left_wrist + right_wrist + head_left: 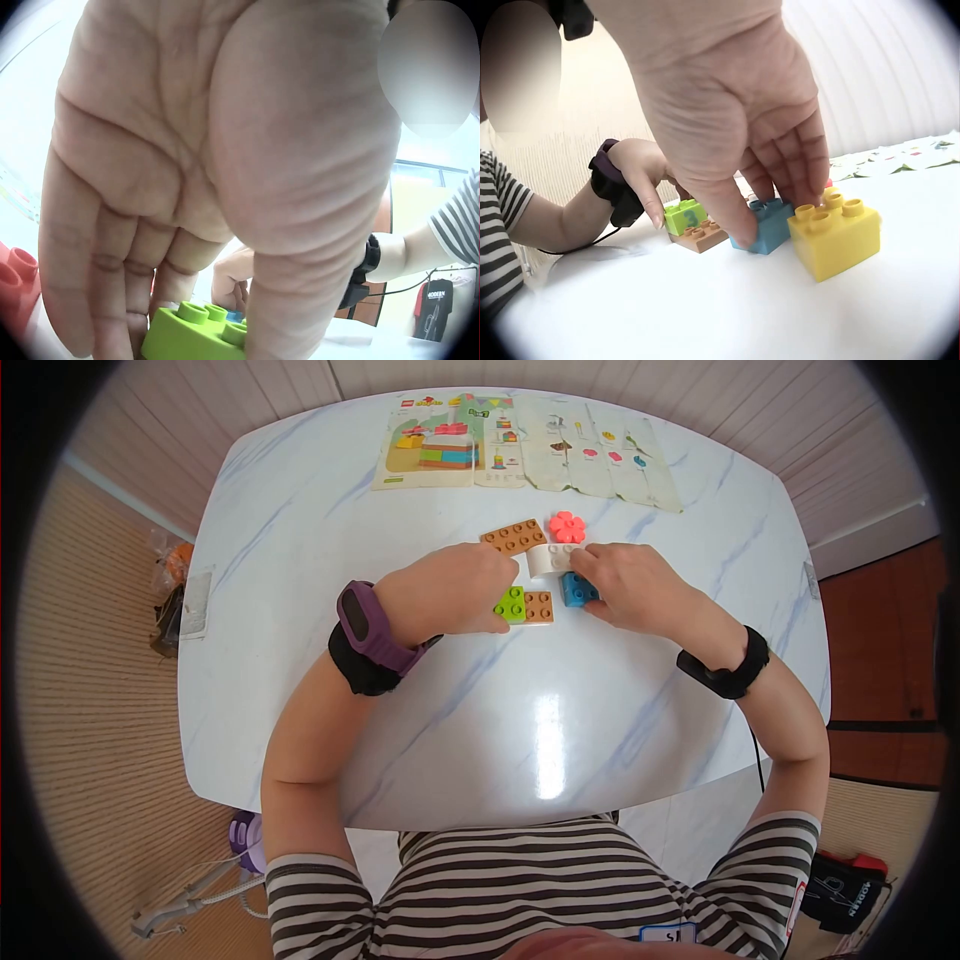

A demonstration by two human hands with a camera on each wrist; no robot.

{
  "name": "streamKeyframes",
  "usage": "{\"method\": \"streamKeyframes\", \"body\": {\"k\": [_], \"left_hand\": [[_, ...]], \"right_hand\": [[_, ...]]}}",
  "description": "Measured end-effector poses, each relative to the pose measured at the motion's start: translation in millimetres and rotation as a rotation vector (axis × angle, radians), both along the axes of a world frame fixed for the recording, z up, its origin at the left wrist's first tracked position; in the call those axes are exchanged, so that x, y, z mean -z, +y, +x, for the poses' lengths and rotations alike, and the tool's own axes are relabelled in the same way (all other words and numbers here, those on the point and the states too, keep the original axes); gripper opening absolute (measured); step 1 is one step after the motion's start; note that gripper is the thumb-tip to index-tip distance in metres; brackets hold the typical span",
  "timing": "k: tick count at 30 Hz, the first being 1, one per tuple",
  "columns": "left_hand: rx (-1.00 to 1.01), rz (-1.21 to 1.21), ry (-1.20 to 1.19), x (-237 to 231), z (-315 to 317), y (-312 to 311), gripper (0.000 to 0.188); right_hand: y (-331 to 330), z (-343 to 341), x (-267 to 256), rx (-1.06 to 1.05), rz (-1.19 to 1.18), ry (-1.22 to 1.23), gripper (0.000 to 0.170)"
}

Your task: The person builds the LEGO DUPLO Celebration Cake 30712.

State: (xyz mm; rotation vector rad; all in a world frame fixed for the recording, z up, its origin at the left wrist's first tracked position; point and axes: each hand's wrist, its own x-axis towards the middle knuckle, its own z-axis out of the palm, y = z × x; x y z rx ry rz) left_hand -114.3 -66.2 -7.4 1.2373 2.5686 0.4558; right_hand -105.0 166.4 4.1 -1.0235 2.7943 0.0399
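Note:
My left hand (450, 588) grips a lime green toy brick (512, 604), thumb on one side and fingers on the other. The brick sits on one end of a brown studded plate (540, 607); a printed 3 shows on its side in the right wrist view. With its thumb and fingers, my right hand (635, 588) pinches a blue brick (763, 227) low at the table, just right of the brown plate. A white curved brick (545, 561) lies directly behind the blue one, near the right fingertips.
Behind the hands lie another brown plate (512, 537) and a coral flower piece (567, 527). A yellow brick (836, 241) stands beside the right hand, and a red brick (19, 283) beside the left. An unfolded instruction sheet (525, 445) covers the table's far side.

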Motion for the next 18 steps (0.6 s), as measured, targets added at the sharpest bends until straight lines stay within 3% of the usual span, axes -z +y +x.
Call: {"method": "streamKeyframes", "body": {"k": [18], "left_hand": [[-0.056, 0.039, 0.013, -11.2, 4.5, -1.2, 0.028]], "right_hand": [[6.4, 5.2, 1.5, -0.004, -0.021, -0.028, 0.036]]}}
